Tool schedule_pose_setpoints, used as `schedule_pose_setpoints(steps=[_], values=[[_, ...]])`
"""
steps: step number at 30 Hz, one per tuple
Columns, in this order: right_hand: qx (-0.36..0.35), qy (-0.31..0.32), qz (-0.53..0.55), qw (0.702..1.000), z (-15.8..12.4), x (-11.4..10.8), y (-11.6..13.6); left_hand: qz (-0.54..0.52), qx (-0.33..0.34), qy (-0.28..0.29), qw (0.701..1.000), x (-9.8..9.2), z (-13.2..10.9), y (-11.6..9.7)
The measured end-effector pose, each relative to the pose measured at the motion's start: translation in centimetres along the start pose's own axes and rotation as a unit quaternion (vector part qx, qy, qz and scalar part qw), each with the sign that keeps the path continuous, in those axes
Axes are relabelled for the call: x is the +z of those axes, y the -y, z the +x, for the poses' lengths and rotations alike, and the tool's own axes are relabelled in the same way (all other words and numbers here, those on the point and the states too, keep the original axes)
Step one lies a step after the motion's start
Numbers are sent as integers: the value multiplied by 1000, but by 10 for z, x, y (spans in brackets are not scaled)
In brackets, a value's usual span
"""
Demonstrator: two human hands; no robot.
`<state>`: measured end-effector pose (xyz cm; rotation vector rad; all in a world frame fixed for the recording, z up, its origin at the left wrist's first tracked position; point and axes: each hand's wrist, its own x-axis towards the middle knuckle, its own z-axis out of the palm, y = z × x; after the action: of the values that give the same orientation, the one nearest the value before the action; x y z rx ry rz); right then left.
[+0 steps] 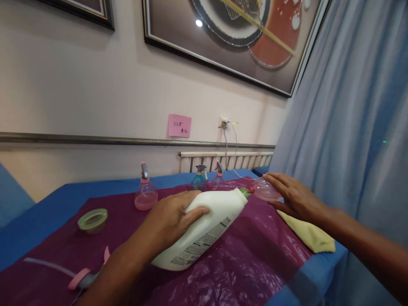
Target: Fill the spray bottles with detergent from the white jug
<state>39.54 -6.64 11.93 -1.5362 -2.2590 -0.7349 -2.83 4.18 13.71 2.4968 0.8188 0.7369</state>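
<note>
White bottle is leaning over the purple sheet, both grips occupied.
A detached spray head is lying left of the white bottle; the left grip is grasping that bottle, its mouth angling up and right. A green bowl is resting left of it, a yellow cloth lying right. Just beyond its mouth, the right grip is grasping a clear bottle. Behind it, a pink spray bottle and a teal spray bottle are standing.
</note>
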Motion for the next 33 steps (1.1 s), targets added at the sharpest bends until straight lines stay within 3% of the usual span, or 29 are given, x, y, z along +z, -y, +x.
schedule_pose_setpoints(steps=[33], values=[[-17, 9, -55, 998, 0, -1, -5, -1, -7, 5, 1000, 1, -1, -4]])
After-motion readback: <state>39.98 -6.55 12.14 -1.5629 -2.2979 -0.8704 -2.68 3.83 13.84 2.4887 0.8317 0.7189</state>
